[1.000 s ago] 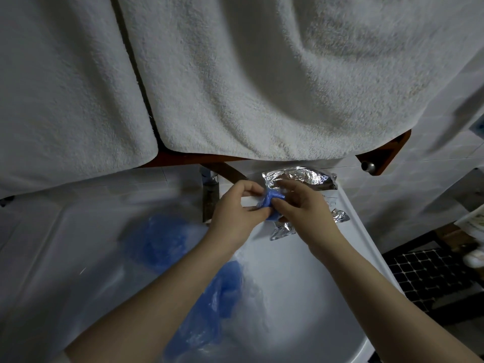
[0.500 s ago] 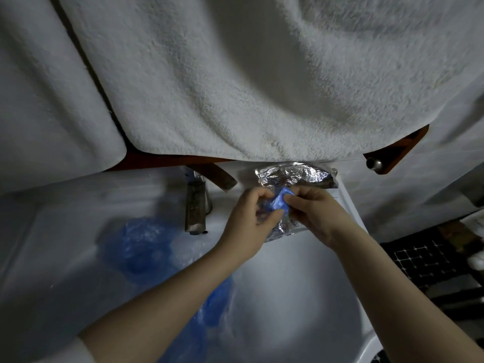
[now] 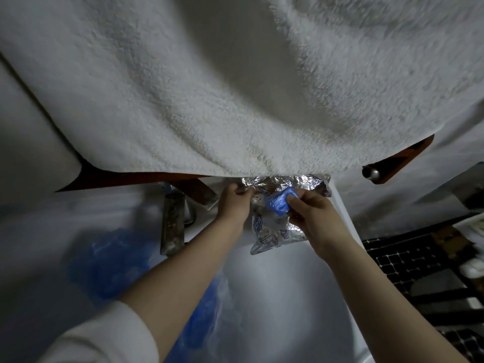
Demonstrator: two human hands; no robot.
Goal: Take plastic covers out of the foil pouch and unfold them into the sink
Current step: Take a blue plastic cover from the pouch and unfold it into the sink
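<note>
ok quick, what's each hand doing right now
Left hand: closed, fingers pinching the top edge of the foil pouch.
Right hand: closed, fingers pinching a folded blue plastic cover at the pouch mouth.

Crinkled silver foil pouch (image 3: 272, 229) lies at the white sink's (image 3: 288, 297) far rim, mouth open. Folded blue plastic cover (image 3: 277, 203) protrudes from it. Unfolded blue covers (image 3: 110, 263) lie in the basin.
</note>
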